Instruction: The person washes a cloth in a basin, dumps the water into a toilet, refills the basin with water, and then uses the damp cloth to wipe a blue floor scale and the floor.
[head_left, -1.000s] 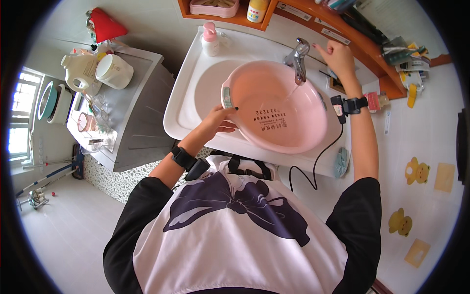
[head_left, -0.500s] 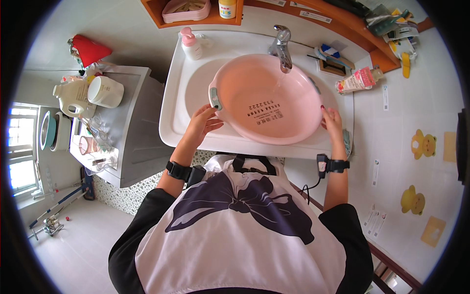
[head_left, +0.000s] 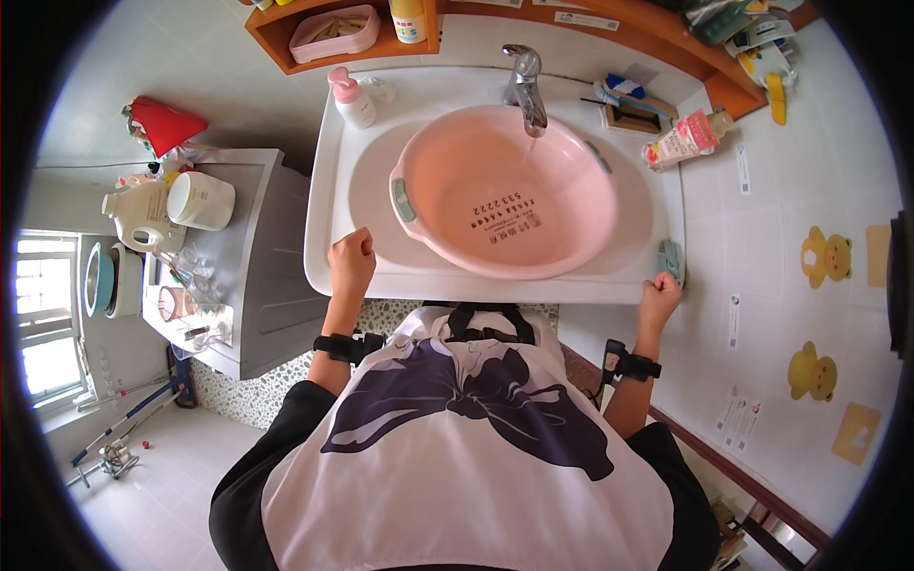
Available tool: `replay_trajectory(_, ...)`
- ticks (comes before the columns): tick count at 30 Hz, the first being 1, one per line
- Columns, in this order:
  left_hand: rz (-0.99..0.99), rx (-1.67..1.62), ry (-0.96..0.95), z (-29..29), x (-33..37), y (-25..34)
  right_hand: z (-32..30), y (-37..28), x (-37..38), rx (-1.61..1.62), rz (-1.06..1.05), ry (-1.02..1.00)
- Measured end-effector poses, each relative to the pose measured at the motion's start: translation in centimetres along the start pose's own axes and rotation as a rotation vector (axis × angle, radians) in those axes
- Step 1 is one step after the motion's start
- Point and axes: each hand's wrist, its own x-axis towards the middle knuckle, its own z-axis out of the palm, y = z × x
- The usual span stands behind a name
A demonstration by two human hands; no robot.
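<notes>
A pink plastic basin [head_left: 571, 249] with grey-green grips rests in the white sink [head_left: 328, 205], and printing shows on its bottom. Over its far rim reaches the chrome faucet [head_left: 529, 93], with what looks like a thin stream of water falling from the spout. My left hand [head_left: 352, 262] is closed in a fist above the sink's front left edge, apart from the basin. At the front right corner my right hand [head_left: 659, 299] is also a fist, just in front of a folded grey-green cloth [head_left: 669, 257]. I see nothing held in either hand.
A pink-topped pump bottle [head_left: 353, 103] stands on the sink's back left corner. On the right are a brush [head_left: 636, 99] and a pink-labelled bottle [head_left: 681, 140]. A grey washing machine or cabinet [head_left: 267, 247] at left carries jugs and tubs. An orange shelf [head_left: 433, 29] runs behind.
Both hands have let go of the basin's sides and closed into fists. My left hand drew back to the left, my right hand toward me. The view has shifted slightly.
</notes>
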Motion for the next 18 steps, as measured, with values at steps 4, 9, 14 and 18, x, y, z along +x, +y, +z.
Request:
replay_trajectory(4,0.372,0.202,0.258,-2.4,-1.0,3.1,-0.9,-5.9,-0.4,0.212,-0.064,-0.090)
replay_trajectory(9,0.415,0.259,0.182,-5.1,-1.3,5.3,-0.2,-6.0,0.4,0.092,-0.034,-0.152)
replay_trajectory(14,0.467,0.398,0.237,-6.4,-2.2,6.5,0.5,-6.8,0.1,0.085,-0.115,-0.133)
replay_trajectory(18,0.537,0.394,0.207,-6.5,-2.6,6.6,1.1,-7.6,0.2,0.072,-0.171,-0.167)
